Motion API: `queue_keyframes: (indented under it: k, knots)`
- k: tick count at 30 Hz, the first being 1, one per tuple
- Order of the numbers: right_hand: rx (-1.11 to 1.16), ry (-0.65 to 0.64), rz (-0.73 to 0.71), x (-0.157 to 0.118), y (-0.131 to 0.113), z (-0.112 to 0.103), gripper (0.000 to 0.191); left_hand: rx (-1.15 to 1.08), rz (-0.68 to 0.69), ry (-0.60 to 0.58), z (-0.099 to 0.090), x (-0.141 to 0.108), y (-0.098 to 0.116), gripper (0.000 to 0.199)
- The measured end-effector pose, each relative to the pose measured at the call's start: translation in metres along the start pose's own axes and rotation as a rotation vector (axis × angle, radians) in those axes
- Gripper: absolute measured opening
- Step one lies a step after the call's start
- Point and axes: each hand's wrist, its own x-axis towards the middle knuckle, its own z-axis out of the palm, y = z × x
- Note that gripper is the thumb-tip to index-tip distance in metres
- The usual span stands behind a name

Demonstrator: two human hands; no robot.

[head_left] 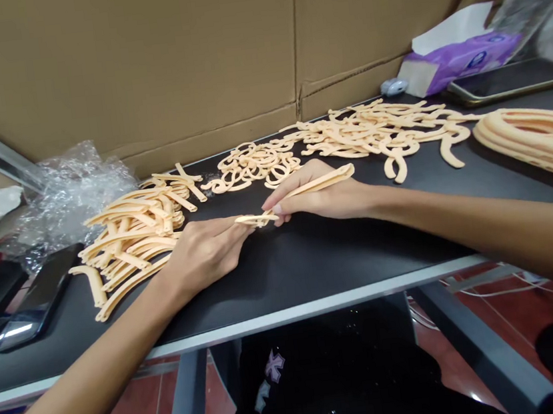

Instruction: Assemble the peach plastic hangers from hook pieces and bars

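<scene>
Above the black tabletop (294, 265), my left hand (211, 250) pinches a small cream-coloured looped piece (258, 220). My right hand (318, 195) is closed around a long cream strip (323, 180), which slants up to the right across the hand. The fingertips of my right hand meet the looped piece at its right end. Whether the strip and looped piece are joined cannot be made out. To the left lies a pile of cream strips (129, 242). Small cream rings (255, 162) and a heap of curved cream pieces (362, 130) lie behind my hands.
Stacked large cream oval pieces (534, 135) sit at the right. Behind them are a purple tissue pack (470, 62) and a tablet-like device (517, 78). At the left are clear plastic wrap (73, 191) and a dark phone (38, 300). A cardboard wall (163, 66) borders the back.
</scene>
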Motion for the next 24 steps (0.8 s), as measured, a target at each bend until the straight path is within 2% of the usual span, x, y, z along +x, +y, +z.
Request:
queue_keyframes:
  k: [4,9,12,17,21,24]
  knots:
    - [0.045,0.01,0.017,0.0,0.001,0.001,0.013,0.023,-0.029,-0.008,-0.001,0.003,0.003,0.011]
    - [0.082,0.031,0.04,0.001,0.003,0.001,0.01,0.038,-0.066,-0.038,-0.002,0.006,0.005,0.012]
    - [0.175,0.037,0.063,0.002,0.004,0.003,0.009,0.047,-0.083,-0.003,-0.002,0.006,0.005,0.012]
    - [0.334,0.037,0.15,0.001,0.0,0.009,0.008,0.06,-0.098,0.118,-0.003,0.006,0.004,0.007]
    - [0.367,0.03,0.196,0.0,-0.004,0.011,0.005,0.058,-0.088,0.126,-0.003,0.008,0.002,0.006]
    - [0.404,0.052,0.225,0.001,-0.005,0.011,0.01,0.093,-0.096,0.118,-0.003,0.009,0.001,0.006]
